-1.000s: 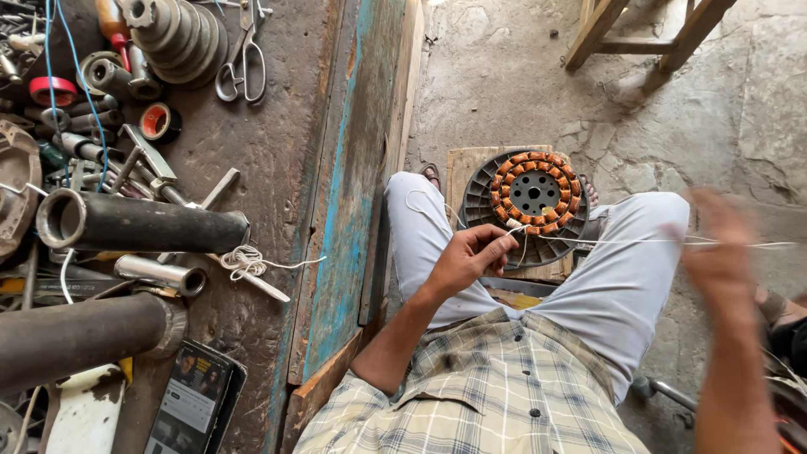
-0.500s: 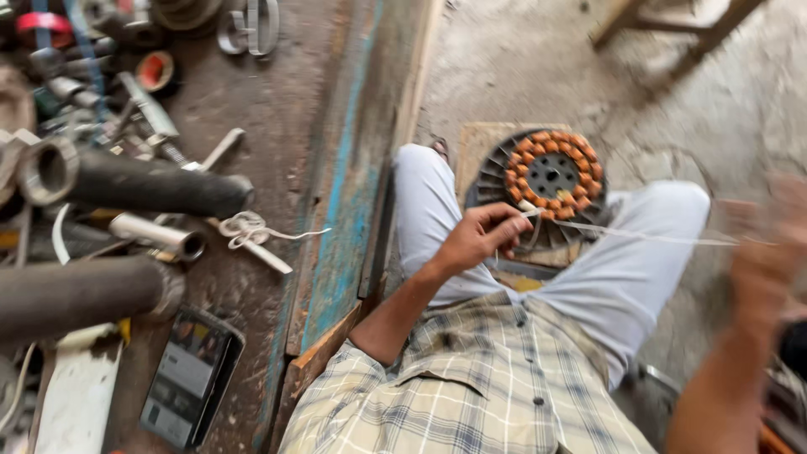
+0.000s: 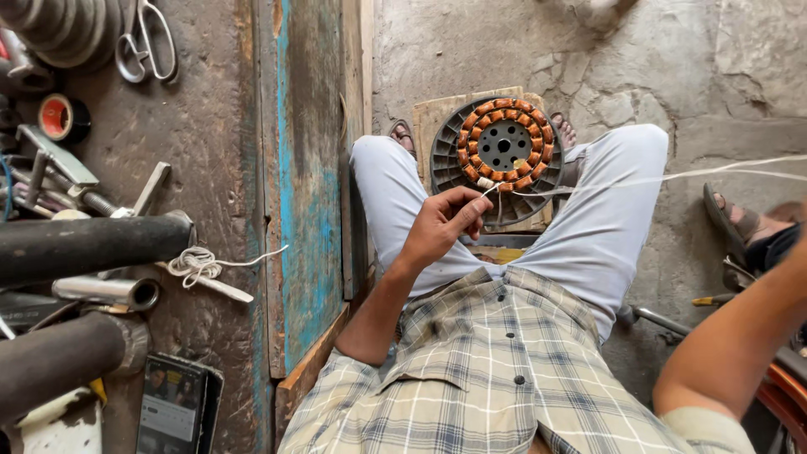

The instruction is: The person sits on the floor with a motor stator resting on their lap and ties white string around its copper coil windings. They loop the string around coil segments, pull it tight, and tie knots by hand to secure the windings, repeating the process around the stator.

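Left hand: Your left hand [image 3: 441,225] is closed in a pinch. Thumb and fingers grip the thin white thread [image 3: 639,178] right at its near end.
Right hand: Only your right forearm [image 3: 731,336] shows, low at the right edge. The hand itself is out of the picture, so you cannot tell if it is open or closed.
Thread: It runs from your left fingertips out to the right, stretched tight over your right knee [image 3: 626,168], and leaves the picture.
Motor part: The round stator [image 3: 503,150] with orange coils sits on a wooden board [image 3: 437,113] on the floor between your knees, just past your left fingertips. The thread's near end meets the ring of coils at its near side.
Doing it well: Keep the pinch close to the coils, hold that hand steady, and keep the thread tight so it does not sag or slip. That is my best guess from how things lie.
Nearby: Far to the left of your left hand lie dark pipes [image 3: 84,244], a bundle of white string [image 3: 197,265], scissors [image 3: 147,46] and a phone [image 3: 172,403].
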